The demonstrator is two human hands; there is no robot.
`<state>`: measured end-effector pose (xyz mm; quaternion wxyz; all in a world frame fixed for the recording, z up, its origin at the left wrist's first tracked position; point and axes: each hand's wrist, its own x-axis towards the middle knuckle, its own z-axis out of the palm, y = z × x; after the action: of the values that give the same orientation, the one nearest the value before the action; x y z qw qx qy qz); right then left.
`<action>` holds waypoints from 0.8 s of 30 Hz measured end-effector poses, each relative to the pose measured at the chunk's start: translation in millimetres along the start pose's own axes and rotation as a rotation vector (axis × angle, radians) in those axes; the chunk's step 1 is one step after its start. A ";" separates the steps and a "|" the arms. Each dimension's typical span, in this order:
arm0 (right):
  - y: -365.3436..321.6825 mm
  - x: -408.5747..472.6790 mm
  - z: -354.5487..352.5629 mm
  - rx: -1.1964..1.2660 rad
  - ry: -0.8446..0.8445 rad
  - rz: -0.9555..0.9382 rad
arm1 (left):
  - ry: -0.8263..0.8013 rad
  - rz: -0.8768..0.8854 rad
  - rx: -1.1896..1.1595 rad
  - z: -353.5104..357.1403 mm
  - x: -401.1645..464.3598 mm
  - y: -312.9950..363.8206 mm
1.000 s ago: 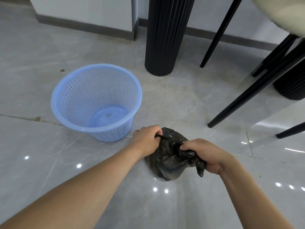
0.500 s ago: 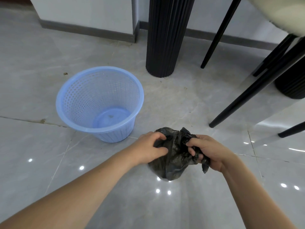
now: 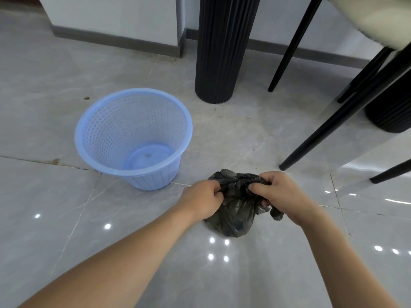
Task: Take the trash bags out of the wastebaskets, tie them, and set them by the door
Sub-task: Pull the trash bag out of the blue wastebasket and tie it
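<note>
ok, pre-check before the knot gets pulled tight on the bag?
1. Bag out of the basket: ok.
2. Left hand grips the bag's top: ok.
3. Right hand grips the bag's top: ok.
4. Bag resting on the floor, beside the basket: ok.
5. Knot formed: cannot tell, hands hide it.
6. Door in view for drop-off: not ok.
</note>
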<state>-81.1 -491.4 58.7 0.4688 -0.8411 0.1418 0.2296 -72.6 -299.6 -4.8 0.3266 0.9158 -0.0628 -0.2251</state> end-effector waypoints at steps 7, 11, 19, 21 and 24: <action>5.6 7.6 -3.1 0.010 0.002 0.059 | -0.021 -0.021 0.030 -10.9 2.4 -4.1; -1.9 -1.2 -3.0 0.065 -0.212 0.168 | 0.013 -0.027 0.035 -14.7 8.0 -6.8; 14.6 4.8 -0.8 0.350 -0.202 0.136 | 0.054 -0.023 0.032 -20.3 4.5 -8.6; 15.6 7.2 -1.8 0.386 -0.202 0.143 | 0.064 0.011 -0.010 -21.5 -0.4 -12.7; 12.6 6.3 0.2 0.294 -0.190 0.159 | 0.077 0.034 -0.074 -22.6 -8.1 -19.0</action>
<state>-81.4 -497.9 46.2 0.5784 -0.7242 0.1950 0.3208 -70.2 -269.8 1.8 0.3661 0.9099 -0.0576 -0.1863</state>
